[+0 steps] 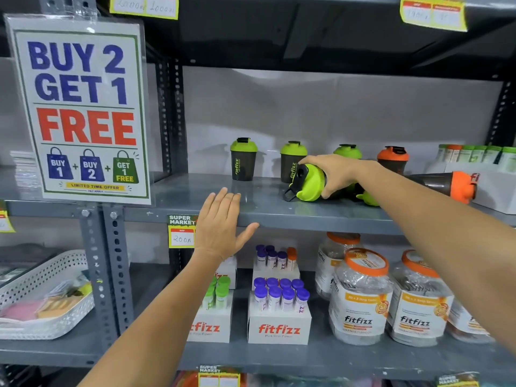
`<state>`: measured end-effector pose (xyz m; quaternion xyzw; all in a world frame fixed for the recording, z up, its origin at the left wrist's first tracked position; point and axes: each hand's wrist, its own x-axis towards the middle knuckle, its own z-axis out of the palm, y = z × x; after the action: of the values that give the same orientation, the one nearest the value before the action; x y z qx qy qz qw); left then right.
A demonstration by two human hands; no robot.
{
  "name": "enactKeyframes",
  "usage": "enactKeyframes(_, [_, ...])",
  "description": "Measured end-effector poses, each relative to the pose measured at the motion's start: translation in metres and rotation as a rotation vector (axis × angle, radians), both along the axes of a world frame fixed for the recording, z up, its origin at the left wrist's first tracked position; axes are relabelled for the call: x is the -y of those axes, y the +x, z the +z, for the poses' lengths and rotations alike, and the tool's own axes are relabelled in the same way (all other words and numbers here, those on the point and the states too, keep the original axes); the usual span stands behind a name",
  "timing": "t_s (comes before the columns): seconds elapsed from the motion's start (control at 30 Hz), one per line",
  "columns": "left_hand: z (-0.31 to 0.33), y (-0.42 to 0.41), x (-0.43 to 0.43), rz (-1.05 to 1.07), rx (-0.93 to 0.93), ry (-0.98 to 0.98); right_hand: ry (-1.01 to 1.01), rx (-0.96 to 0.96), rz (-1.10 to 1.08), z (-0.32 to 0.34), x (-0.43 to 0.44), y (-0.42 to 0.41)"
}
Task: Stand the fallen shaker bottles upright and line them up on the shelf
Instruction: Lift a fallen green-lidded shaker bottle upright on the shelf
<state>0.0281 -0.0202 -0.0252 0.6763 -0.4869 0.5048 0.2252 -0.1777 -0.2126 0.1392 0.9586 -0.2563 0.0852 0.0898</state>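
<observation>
Grey metal store shelf [279, 210] against a pale wall. Left hand [220, 227] flat and released, fingers spread over the shelf's front edge. Beyond it, standing dark shaker bottle with green lid [243, 159], a second one [291, 160] just behind right hand's fingers. Right hand [332, 174] grasps a fallen green-lidded dark shaker bottle [308, 185], lid pointing left. Right of that hand, upright orange-lidded shaker [392, 159] and a fallen orange-lidded dark bottle [446, 185].

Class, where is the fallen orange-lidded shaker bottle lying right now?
In the head view, the orange-lidded shaker bottle lies on its side at the right end of the middle shelf, lid pointing right, just beyond the right forearm.
</observation>
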Motion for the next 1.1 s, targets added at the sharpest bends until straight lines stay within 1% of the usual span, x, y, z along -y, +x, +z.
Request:
enactKeyframes(0.13, [-0.001,0.002,0.002,0.001,0.024,-0.033,-0.030,0.061,0.047,0.001,-0.005,0.012])
enactKeyframes(0.27, [-0.003,0.002,0.002,-0.012,0.042,-0.068,-0.016,0.247,0.096,0.002,-0.018,0.033])
enactKeyframes(0.37, [-0.003,0.003,0.003,-0.025,0.052,-0.094,0.068,0.425,0.076,0.004,-0.029,0.055])
enactKeyframes(0.47, [-0.002,0.003,0.002,-0.027,0.050,-0.091,0.178,0.542,0.028,0.003,-0.042,0.077])
enactKeyframes(0.67, [0.000,0.000,-0.001,-0.008,0.009,-0.032,0.308,0.710,-0.020,-0.005,-0.068,0.113])
enactKeyframes(0.93, [0.002,-0.001,-0.003,-0.002,-0.049,0.031,0.398,0.897,-0.126,-0.010,-0.088,0.140])
enactKeyframes(1.1, [0.002,-0.002,-0.004,-0.016,-0.076,0.048,0.432,0.949,-0.218,-0.025,-0.098,0.147])
